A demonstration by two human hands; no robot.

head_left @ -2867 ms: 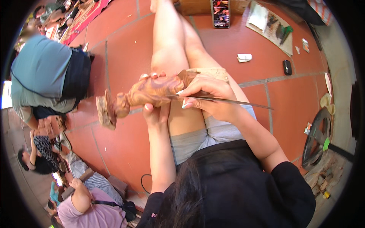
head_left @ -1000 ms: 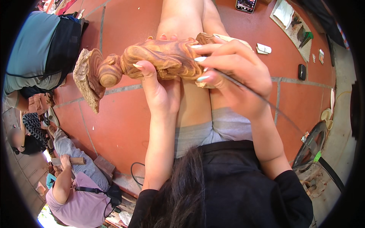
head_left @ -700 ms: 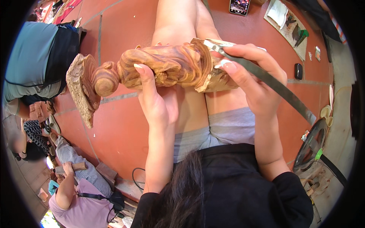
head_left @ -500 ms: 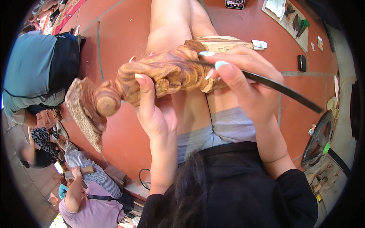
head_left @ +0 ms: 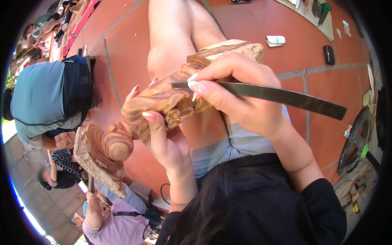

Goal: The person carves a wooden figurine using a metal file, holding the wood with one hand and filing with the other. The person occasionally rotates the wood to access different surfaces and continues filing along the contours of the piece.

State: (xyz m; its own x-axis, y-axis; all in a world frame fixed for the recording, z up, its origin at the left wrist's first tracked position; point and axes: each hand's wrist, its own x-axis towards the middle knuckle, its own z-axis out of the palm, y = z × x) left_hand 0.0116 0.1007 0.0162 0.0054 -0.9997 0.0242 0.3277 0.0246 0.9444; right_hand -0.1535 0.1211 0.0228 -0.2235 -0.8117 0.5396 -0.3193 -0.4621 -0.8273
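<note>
A carved wooden figure (head_left: 163, 97) with strong brown grain lies slantwise above my bare legs. Its round head (head_left: 117, 146) points to the lower left, beside a rough-edged slab of the same wood. My left hand (head_left: 161, 141) grips the body from below, thumb on the near side and fingertips showing at the far side. Between the thumb and fingers of my right hand (head_left: 241, 87) is a long, flat, dark metal strip tool (head_left: 294, 98). The tool's narrow tip meets the figure's surface near its middle, and its wide end sticks out to the right.
Red tiles (head_left: 265, 16) make up the floor. A folded white paper (head_left: 275, 40) and a small black case (head_left: 328, 55) lie on it. One person in a blue-grey shirt (head_left: 38, 96) sits at left; another in a pink top (head_left: 118, 222) is at lower left. A black fan-like ring (head_left: 354, 141) stands at right.
The tool tip has shifted left along the figure, and the strip has rolled to show its broad face. The figure tilts slightly more, its head end lower. The whole view has shifted a little.
</note>
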